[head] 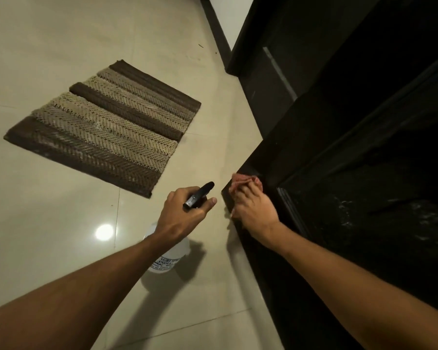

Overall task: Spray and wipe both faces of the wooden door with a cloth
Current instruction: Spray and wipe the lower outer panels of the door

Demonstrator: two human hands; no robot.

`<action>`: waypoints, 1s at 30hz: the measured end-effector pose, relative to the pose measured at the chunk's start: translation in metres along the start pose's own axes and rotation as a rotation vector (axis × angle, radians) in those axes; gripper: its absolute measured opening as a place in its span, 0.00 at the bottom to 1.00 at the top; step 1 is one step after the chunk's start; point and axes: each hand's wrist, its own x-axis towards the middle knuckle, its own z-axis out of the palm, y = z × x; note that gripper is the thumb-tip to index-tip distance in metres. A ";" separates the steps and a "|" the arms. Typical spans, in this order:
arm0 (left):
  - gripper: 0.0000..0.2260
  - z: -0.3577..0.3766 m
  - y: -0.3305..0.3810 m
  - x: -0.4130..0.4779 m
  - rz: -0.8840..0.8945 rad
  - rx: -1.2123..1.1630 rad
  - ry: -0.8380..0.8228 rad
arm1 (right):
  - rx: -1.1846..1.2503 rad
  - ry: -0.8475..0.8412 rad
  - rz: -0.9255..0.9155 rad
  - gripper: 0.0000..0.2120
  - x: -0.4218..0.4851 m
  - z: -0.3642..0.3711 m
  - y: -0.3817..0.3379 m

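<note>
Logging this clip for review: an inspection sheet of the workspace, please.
Surface: pale glossy tiled floor, lamp glare on it.
Job's things: dark wooden door, whitish speckles on its lower panel; pink cloth against the door's edge; clear spray bottle low over the floor, contact unclear.
Clutter: striped mat flat on the floor, apart from the door.
Hands: left hand grips the bottle's black trigger head; right hand holds the cloth pressed to the door's edge.
Cables: nothing seen.
Surroundings: white wall with dark skirting beyond the door.
</note>
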 end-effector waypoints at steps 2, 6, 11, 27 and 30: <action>0.20 0.003 0.001 0.002 -0.023 -0.005 0.006 | -0.010 0.120 0.103 0.30 0.006 -0.031 0.030; 0.14 0.022 0.034 -0.007 -0.006 -0.040 -0.021 | 0.016 0.116 0.121 0.30 -0.044 -0.044 0.040; 0.12 0.021 0.096 -0.006 0.096 -0.052 -0.048 | 0.111 0.169 0.130 0.32 -0.085 -0.049 0.061; 0.14 0.010 0.056 -0.088 -0.040 0.028 -0.074 | 0.130 0.035 0.102 0.30 -0.196 -0.007 0.008; 0.13 0.024 0.050 -0.117 -0.079 0.003 -0.131 | 0.154 -0.177 -0.095 0.28 -0.258 0.024 -0.040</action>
